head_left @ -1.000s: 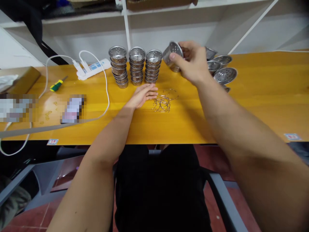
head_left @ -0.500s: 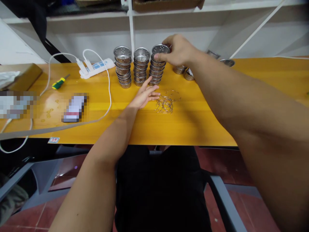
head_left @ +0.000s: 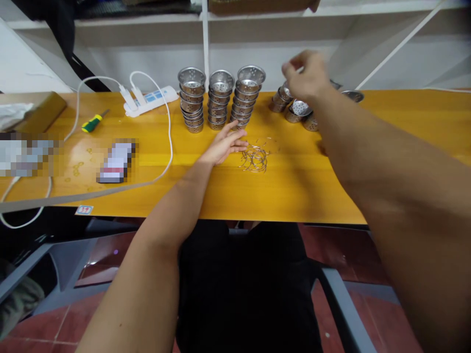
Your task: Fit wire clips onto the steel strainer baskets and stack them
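Three upright stacks of perforated metal strainer cups stand at the back of the table: a left stack [head_left: 192, 98], a middle stack [head_left: 220, 95] and a right stack [head_left: 248, 93]. My left hand [head_left: 225, 144] rests open near the foot of the right stack, fingers spread. Its fingertips reach the edge of a small heap of thin bent wire pieces [head_left: 254, 158]. My right hand [head_left: 308, 76] is raised, slightly blurred, with thumb and fingers apart and nothing visible between them. Below it are more strainer cups [head_left: 299, 109], partly hidden by the hand and forearm.
A white power strip [head_left: 150, 100] with plugged cables lies at the back left. Nearby are a green-yellow screwdriver [head_left: 91, 123], a phone [head_left: 117, 162] and a cardboard box [head_left: 46, 113]. A white shelf [head_left: 257, 34] rises behind the yellow table [head_left: 221, 196].
My right hand has let go of the top cup on the right stack and moved right, above the other cups. My left hand stays in place. The view has shifted slightly.
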`<action>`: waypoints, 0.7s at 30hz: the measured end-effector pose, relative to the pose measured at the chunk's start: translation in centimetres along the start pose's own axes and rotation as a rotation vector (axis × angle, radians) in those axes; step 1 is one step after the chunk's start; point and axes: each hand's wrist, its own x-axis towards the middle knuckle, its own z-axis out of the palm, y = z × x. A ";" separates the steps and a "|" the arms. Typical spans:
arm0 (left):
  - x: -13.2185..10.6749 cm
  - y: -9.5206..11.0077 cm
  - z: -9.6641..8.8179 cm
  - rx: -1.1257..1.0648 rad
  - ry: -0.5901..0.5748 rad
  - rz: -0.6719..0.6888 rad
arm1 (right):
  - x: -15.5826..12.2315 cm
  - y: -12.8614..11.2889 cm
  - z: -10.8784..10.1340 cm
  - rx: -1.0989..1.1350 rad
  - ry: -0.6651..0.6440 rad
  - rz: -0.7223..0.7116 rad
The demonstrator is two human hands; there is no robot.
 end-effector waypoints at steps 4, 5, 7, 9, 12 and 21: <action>0.3 -0.1 -0.2 -0.011 -0.008 0.003 | -2.5 2.2 -2.0 -0.344 -0.099 0.162; 0.4 -0.1 -0.2 -0.013 -0.015 0.002 | -3.0 2.7 -2.1 -0.389 -0.131 0.187; 0.6 -0.2 -0.3 -0.019 -0.032 0.001 | -3.8 3.2 -1.8 -0.442 -0.181 0.223; 0.6 -0.2 -0.4 -0.028 -0.042 0.000 | -4.3 3.5 -1.2 -0.469 -0.223 0.247; 0.5 -0.2 -0.4 -0.040 -0.039 -0.003 | -5.0 3.5 -0.3 -0.474 -0.247 0.263; 0.4 -0.2 -0.5 -0.038 -0.048 -0.001 | -6.1 3.4 0.2 -0.402 -0.052 0.272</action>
